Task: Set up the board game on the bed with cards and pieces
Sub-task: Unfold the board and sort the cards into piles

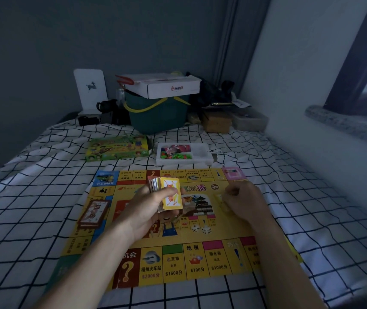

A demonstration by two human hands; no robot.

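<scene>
A yellow game board (200, 259) lies flat on the checked bedsheet. My left hand (153, 210) holds a thick deck of cards (167, 194) above the board's middle, thumb across the yellow top card. My right hand (242, 201) hovers low over the board's right side with fingers curled, pinching a yellow card (221, 202) that is mostly hidden under it. A stack of red-backed cards (93, 211) rests on the board's left side. Beyond the board sit a white tray of coloured pieces (183, 153) and the green game box (117, 148).
At the bed's far end stand a dark green basket (155, 114) with a white carton (164, 85) on top, a white panel (91, 90), dark bags and small boxes (217, 122). A wall and window ledge (345, 126) run along the right.
</scene>
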